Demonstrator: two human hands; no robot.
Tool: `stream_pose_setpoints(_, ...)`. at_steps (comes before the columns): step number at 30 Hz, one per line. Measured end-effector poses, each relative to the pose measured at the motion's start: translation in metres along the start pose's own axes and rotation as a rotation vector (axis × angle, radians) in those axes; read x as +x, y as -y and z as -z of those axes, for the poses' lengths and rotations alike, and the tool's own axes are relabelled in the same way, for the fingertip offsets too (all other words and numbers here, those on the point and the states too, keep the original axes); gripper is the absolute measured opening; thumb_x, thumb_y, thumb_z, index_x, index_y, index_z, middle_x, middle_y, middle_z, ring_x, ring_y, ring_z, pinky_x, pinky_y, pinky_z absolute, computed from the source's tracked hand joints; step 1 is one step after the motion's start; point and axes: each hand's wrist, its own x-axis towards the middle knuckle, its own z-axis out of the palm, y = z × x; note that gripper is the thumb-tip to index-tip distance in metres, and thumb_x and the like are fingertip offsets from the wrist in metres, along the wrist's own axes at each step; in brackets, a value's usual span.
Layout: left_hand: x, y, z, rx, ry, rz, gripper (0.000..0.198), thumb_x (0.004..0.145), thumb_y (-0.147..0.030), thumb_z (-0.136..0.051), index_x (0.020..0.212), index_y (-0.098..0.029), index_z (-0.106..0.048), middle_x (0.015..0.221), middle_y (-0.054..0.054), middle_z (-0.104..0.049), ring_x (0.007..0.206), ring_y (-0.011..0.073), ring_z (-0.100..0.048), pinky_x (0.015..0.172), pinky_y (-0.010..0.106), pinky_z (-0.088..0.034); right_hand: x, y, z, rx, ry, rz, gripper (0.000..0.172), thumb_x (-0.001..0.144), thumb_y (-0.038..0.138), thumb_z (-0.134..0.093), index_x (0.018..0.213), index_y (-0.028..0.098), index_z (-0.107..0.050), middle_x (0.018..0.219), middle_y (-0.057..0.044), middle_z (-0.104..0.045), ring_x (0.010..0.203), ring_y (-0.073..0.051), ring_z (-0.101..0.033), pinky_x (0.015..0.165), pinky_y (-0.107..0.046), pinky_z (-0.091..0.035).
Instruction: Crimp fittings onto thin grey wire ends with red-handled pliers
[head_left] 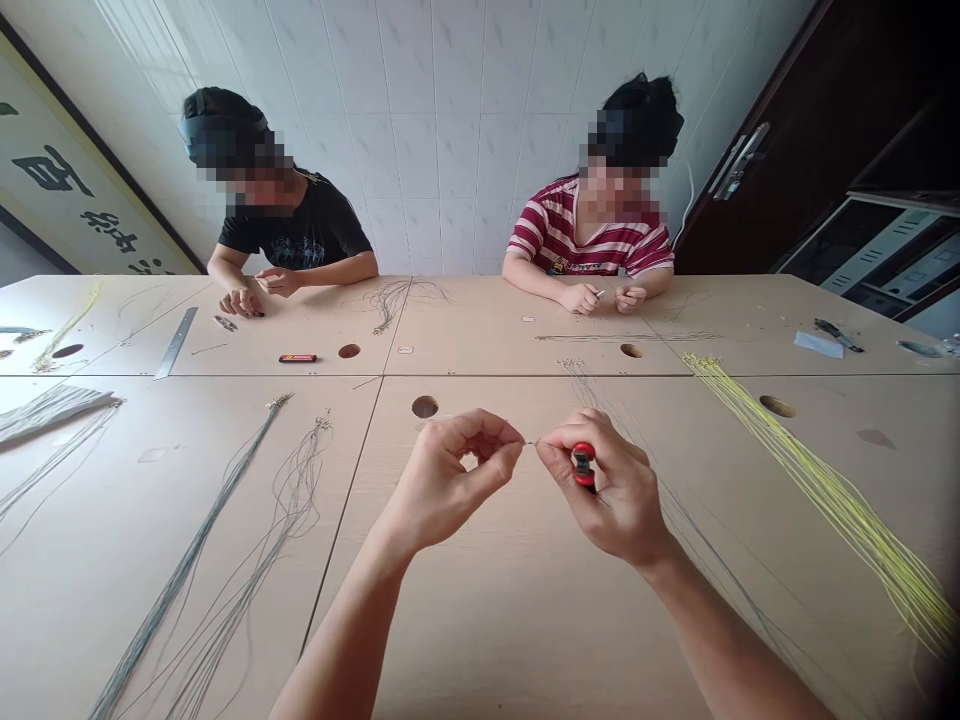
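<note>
Head view: above the counter (480, 630), left hand (461, 475) and right hand (611, 480) pinch a tiny thin piece (530, 443) between their fingers (506, 465), apparently mid-step (the right also grips a red-and-black tool (583, 480)); whether the grey strands (181, 572) and yellow strands (825, 480) are finished, I cannot tell

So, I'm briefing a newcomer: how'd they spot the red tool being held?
Find the big table, then the wearer's right hand above its near half. Its grip holds the red tool; the red-and-black item farther off lies loose.
</note>
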Motion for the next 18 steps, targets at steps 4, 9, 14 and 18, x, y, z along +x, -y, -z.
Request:
stream_pose_setpoints(4,-0.0012,0.0014,-0.0011,0.039,-0.033,-0.092,0.006,0.082,-0.015,-0.062,0.088,-0.018,-0.061,0.068,-0.003,-0.052,0.062,0.0086,-0.05,0.061,0.023,-0.044,-0.0026,0.0022,-0.0017,0.06,0.018,-0.057,0.019,0.084,0.003,-0.051,0.082,0.022,-0.049,0.064,0.003,-0.047,0.061,-0.013,-0.04,0.065,-0.031,-0.038)
stream_pose_setpoints(9,-0.0012,0.0033,-0.0011,0.141,-0.023,-0.215,0.003,0.086,-0.015,-0.06,0.084,-0.018,-0.06,0.069,-0.003,-0.054,0.066,0.009,-0.05,0.064,0.023,-0.045,-0.0042,0.0054,-0.0055,0.127,0.009,-0.176,0.013,0.088,0.012,-0.055,0.081,0.022,-0.052,0.065,0.003,-0.046,0.062,-0.012,-0.041,0.06,-0.028,-0.036)
stream_pose_setpoints(14,-0.0014,0.0015,-0.0001,0.244,0.0,-0.247,0.008,0.09,-0.016,-0.055,0.083,-0.018,-0.059,0.073,-0.001,-0.058,0.067,0.0093,-0.051,0.059,0.022,-0.042,-0.0049,0.0085,-0.0077,0.204,0.02,-0.3,0.016,0.092,0.019,-0.053,0.076,0.021,-0.05,0.063,0.004,-0.042,0.058,-0.01,-0.037,0.052,-0.026,-0.033)
stream_pose_setpoints(18,-0.0023,-0.0011,-0.0005,0.255,0.03,-0.149,0.013,0.092,-0.019,-0.049,0.082,-0.018,-0.056,0.072,0.0,-0.057,0.064,0.01,-0.05,0.049,0.021,-0.035,-0.0045,0.0065,-0.0076,0.15,0.038,-0.284,0.015,0.091,0.017,-0.054,0.077,0.021,-0.05,0.065,0.003,-0.045,0.059,-0.011,-0.04,0.054,-0.027,-0.034)
